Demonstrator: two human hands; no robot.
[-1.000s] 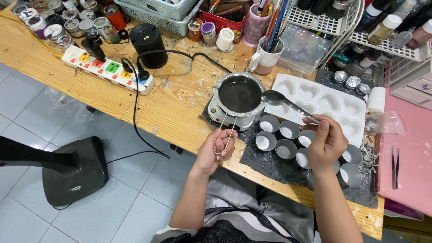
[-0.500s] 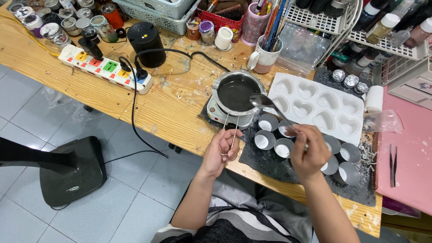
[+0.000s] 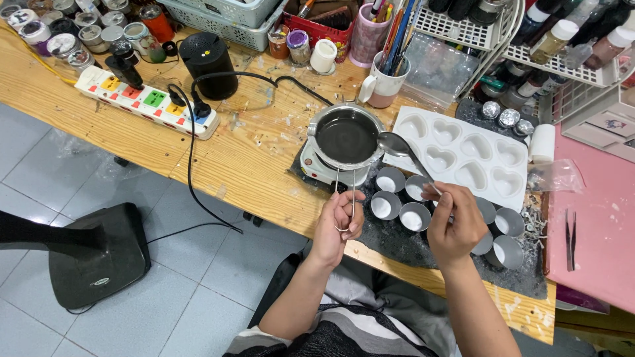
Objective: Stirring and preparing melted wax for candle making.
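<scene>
Spoon (image 3: 405, 155) handle end inside the right hand (image 3: 455, 225); some cups (image 3: 493, 231) behind it.

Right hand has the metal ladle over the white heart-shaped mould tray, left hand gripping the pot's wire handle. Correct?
Not quite. In the head view the right hand holds the metal ladle at the rim of the round metal pot, not over the mould tray. The left hand does grip the wire handle.

A small round metal melting pot (image 3: 346, 136) sits on a white electric warmer (image 3: 316, 167) on the wooden bench, filled with dark, glossy liquid; its thin wire handle (image 3: 344, 198) points toward the person. A long metal spoon (image 3: 405, 153) hovers at the pot's right rim — bowl tilted, just above a cluster of small round metal cups (image 3: 397, 198) holding white wax.
</scene>
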